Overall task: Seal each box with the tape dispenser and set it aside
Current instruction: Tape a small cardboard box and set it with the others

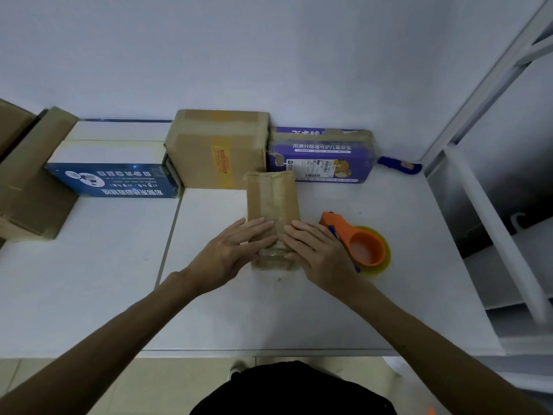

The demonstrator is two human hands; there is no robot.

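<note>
A small brown cardboard box [273,199] lies lengthwise on the white table [299,310] in front of me. My left hand [236,250] rests flat on its near left top, fingers straight. My right hand [317,250] presses its near right top the same way, thumbs at the box's near end. An orange tape dispenser [363,245] with a yellowish tape roll lies on the table just right of my right hand, untouched.
Along the wall stand a larger brown taped box [218,145], a purple printed box [323,158], a blue and white box [116,163] and brown cartons [33,175] at far left. A blue utility knife [399,166] lies at back right. A white metal frame [484,205] borders the right.
</note>
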